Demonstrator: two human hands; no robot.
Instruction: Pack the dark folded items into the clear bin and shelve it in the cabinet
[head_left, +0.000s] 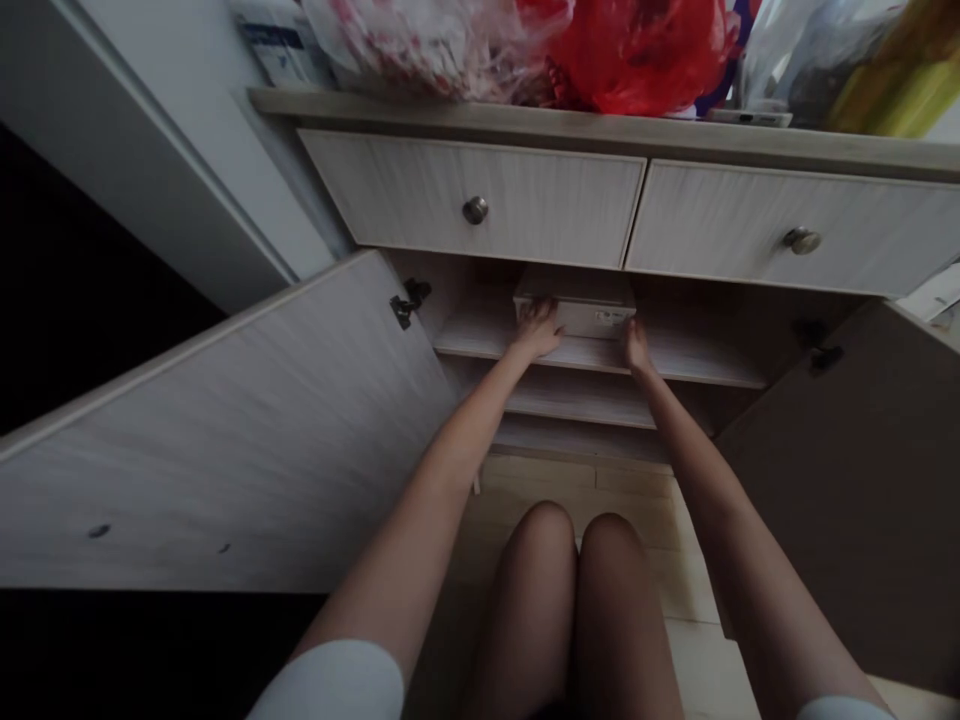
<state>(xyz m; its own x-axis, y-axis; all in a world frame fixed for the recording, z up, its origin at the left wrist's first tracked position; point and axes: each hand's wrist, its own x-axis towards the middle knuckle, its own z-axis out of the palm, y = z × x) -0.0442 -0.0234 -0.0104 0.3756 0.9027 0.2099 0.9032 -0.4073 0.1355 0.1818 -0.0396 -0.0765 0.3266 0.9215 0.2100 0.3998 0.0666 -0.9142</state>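
- Right now, the white box [581, 305] sits on the upper shelf [697, 365] inside the cabinet [420, 110], in the middle of the frame, just under the two drawers [390, 185].
- The left door [225, 420] fills the left side of the frame and the right door [847, 480] fills the right side. Both are swung wide open, so I think the opening part is done.
- The left hand [536, 330] lies on the left front corner of the white box. Its fingers are bent over the edge and have hold of it.
- The right hand [636, 348] presses against the right end of the white box. Its fingers go out of sight behind the box, so I cannot tell how tightly it grips.
- The box looks flat on the shelf board and not lifted. I think the moving of the box is the part that is left.
- The lower shelf [570, 400] shows just below the hands, and I can see nothing on it.
- The person's bare knees [570, 540] are at the bottom middle, close to the open cabinet.
- On top of the cabinet, at the upper edge of the frame, lies a red plastic bag [637, 50] among other bags.
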